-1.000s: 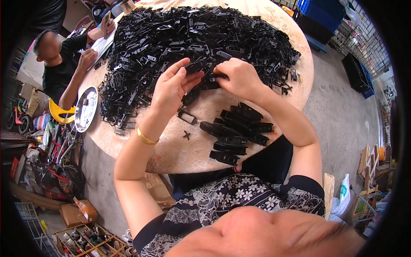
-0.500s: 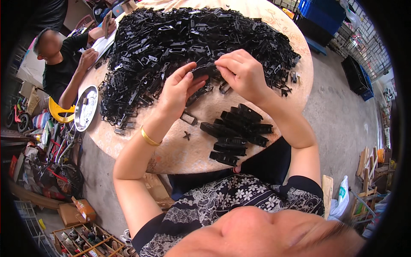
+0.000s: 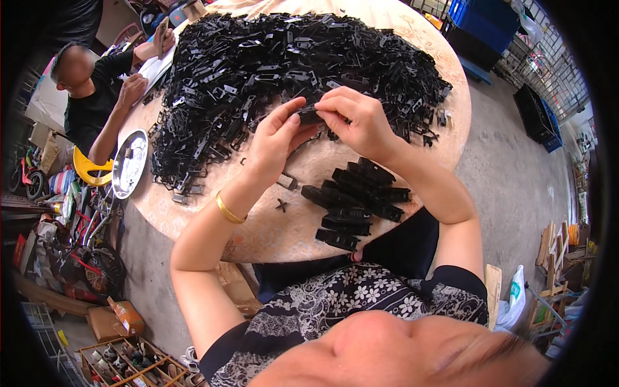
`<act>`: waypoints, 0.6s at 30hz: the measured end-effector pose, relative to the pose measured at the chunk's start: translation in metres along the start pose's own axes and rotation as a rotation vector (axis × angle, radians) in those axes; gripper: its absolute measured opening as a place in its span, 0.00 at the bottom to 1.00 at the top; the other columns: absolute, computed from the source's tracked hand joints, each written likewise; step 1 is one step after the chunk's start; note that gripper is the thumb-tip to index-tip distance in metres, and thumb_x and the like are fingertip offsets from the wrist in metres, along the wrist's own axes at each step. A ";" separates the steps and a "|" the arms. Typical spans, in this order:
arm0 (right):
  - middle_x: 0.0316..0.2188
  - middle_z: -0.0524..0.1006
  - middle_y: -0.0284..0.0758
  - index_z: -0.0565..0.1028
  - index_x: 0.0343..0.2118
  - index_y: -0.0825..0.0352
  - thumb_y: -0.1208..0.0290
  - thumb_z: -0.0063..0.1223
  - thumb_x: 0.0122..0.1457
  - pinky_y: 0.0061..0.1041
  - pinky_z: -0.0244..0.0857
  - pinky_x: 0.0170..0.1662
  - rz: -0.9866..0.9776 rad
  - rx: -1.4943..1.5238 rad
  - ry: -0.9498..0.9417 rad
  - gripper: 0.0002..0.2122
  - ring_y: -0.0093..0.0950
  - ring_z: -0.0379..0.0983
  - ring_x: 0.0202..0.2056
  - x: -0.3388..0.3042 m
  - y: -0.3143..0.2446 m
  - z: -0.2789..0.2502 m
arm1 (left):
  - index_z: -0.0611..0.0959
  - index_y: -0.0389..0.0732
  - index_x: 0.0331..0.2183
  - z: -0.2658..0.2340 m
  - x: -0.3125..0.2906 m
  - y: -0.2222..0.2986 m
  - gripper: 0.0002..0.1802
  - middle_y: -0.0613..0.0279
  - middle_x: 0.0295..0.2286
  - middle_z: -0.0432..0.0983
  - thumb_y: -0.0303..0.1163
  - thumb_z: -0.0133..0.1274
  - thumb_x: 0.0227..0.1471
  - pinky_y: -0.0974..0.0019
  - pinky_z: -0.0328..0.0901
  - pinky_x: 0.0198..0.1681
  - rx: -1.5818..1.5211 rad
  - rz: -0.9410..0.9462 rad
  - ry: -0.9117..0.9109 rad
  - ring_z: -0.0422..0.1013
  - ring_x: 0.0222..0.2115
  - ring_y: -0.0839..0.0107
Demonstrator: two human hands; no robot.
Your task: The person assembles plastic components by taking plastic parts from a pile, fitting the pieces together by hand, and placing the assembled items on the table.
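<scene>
The left hand [image 3: 276, 138] and right hand [image 3: 356, 119] nearly meet, fingers pinched on one small black part [image 3: 309, 115] between them, its shape seemingly half hidden; it is at the near side of a black heap [image 3: 284, 55]; nearer and right, black pieces [image 3: 346, 213] lie grouped on the round table [image 3: 258, 240].

From right hand [image 3: 354, 119]: black parts heap [image 3: 303, 51] blocks 10 to 3 o'clock; left forearm [image 3: 209, 235] 8; grouped black pieces [image 3: 345, 222] 6. Passable: tablecloth [image 3: 277, 235] at 7, small cross-shaped piece [image 3: 282, 205] lying there.
</scene>
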State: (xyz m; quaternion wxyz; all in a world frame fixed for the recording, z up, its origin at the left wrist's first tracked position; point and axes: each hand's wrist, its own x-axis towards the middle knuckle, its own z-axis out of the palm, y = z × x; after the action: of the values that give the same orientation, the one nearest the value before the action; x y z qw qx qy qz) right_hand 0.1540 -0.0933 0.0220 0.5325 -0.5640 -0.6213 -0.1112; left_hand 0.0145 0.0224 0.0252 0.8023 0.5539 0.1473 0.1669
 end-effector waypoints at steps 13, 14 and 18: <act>0.28 0.75 0.33 0.76 0.28 0.66 0.76 0.55 0.45 0.27 0.68 0.28 -0.155 -0.267 -0.026 0.06 0.32 0.73 0.26 -0.003 0.001 -0.004 | 0.65 0.31 0.51 0.006 -0.001 -0.002 0.19 0.55 0.41 0.71 0.26 0.39 0.58 0.68 0.66 0.48 0.138 0.053 0.075 0.70 0.42 0.68; 0.29 0.75 0.33 0.75 0.28 0.66 0.76 0.56 0.44 0.27 0.68 0.29 -0.179 -0.311 -0.026 0.07 0.31 0.73 0.27 -0.004 0.001 -0.004 | 0.65 0.31 0.51 0.007 -0.001 -0.002 0.19 0.55 0.40 0.71 0.25 0.41 0.58 0.69 0.67 0.47 0.193 0.056 0.079 0.71 0.41 0.70; 0.30 0.76 0.33 0.76 0.28 0.65 0.75 0.56 0.43 0.29 0.68 0.33 -0.216 -0.387 -0.036 0.07 0.30 0.74 0.29 -0.006 -0.006 -0.002 | 0.65 0.32 0.51 0.002 0.000 -0.003 0.22 0.58 0.39 0.72 0.25 0.46 0.55 0.71 0.67 0.46 0.422 0.119 0.058 0.71 0.38 0.72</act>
State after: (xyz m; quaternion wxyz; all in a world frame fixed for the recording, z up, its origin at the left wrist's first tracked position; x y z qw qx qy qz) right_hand 0.1493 -0.1001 0.0206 0.3881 -0.5878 -0.6544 -0.2748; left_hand 0.0156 0.0193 0.0233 0.6527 0.7122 0.1690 0.1955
